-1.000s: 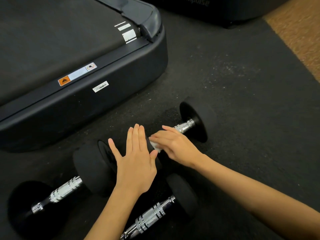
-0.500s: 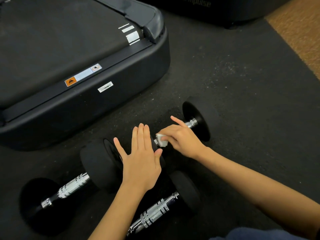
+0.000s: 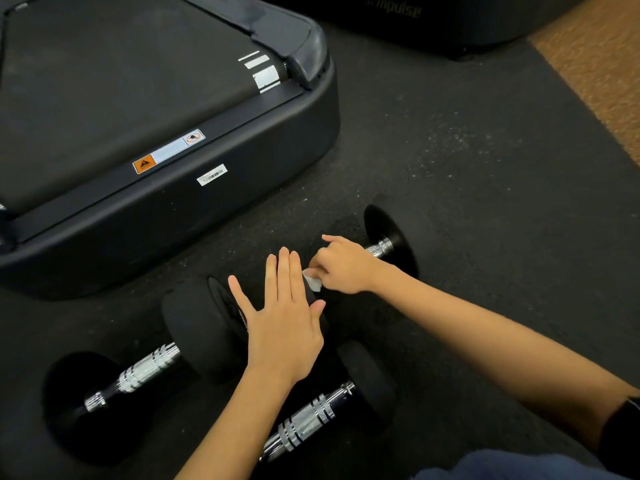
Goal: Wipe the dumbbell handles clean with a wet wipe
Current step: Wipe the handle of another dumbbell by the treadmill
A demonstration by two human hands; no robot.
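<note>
The right hand point(image 3: 346, 266) pinched a small folded wet wipe point(image 3: 312, 280) between thumb and curled fingers point(image 3: 330, 240) and pressed it against the chrome handle point(image 3: 380, 247) of the far dumbbell point(image 3: 389, 237), near that handle's left end. Only the right part of this handle showed, next to the round black weight; the rest was hidden under the hand. The left hand point(image 3: 282, 320) lay flat with its 4 fingers straight and pressed together, thumb spread out, resting on the dumbbell's other weight point(image 3: 320, 306) to steady it on the black rubber floor point(image 3: 485, 202).

2 more dumbbells lay close by: 1 to the left point(image 3: 138, 375) with a ribbed silver handle, and 1 nearest the person point(image 3: 311, 420), partly under the left forearm. A treadmill deck point(image 3: 173, 202) sat just behind them.

Several things could have gone wrong from here. The wipe was small and bunched, so it probably touched only 1 side of the bar; the underside might stay dirty unless the dumbbell was rolled. The flat left palem held by pressure alone, so a harder rub could roll the weight out from under it, toward the treadmill or onto the neighbouring dumbbell. The knurled metal might also snag and tear the damp wipe. The other 2 handles looked untouched, and a wipe this small could dry out before reaching them.
</note>
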